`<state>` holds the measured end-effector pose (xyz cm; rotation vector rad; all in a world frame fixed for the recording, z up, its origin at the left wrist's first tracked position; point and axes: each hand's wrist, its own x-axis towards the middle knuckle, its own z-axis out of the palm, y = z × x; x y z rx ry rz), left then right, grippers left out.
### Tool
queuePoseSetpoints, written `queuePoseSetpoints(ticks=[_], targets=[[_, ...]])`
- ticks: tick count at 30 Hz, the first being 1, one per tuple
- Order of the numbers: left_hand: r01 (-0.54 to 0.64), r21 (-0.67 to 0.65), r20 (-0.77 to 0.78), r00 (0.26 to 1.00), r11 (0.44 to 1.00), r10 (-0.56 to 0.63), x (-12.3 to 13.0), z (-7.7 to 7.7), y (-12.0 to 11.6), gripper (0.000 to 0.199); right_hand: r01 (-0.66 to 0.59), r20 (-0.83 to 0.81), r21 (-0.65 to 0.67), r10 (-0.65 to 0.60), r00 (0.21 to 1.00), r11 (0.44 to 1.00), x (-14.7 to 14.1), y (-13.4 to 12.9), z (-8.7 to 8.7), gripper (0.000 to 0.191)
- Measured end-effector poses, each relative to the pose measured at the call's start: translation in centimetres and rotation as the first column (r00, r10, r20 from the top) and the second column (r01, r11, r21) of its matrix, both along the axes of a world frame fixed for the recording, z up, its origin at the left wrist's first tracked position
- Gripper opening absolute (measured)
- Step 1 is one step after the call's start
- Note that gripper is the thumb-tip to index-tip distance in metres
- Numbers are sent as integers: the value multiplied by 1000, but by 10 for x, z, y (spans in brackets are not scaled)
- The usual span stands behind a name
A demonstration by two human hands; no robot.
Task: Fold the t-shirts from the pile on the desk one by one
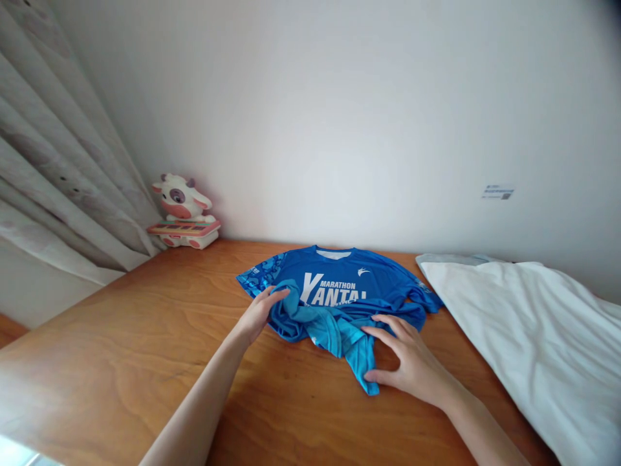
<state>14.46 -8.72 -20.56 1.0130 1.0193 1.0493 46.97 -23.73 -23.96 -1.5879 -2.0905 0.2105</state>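
A blue T-shirt [339,278] with white lettering lies on the wooden table [160,343], collar toward the wall. Its upper part is spread out, while the lighter blue lower part is bunched up toward me. At the left of the bunched cloth, my left hand [262,310] has its fingers closed on the shirt. My right hand [400,356] is at the right of the crumpled hem, thumb and fingers spread apart, with the fingertips at the edge of the cloth.
White cloth [538,330] covers the right side of the table. A cow-shaped toy keyboard [187,217] stands at the back left corner, beside a pale curtain [63,149]. Behind the table rises a white wall [339,129] with a small label.
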Motion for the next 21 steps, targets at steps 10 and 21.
queuePoseSetpoints(ticks=[10,21], targets=[[143,192,-18,990,971,-142,-2,25,-17,42,203,-617,-127,-237,751,971,12,3,13,44],[786,-43,-283,582,617,-762,-71,41,-15,48,-328,-746,-625,-419,517,709,76,-42,22,47]])
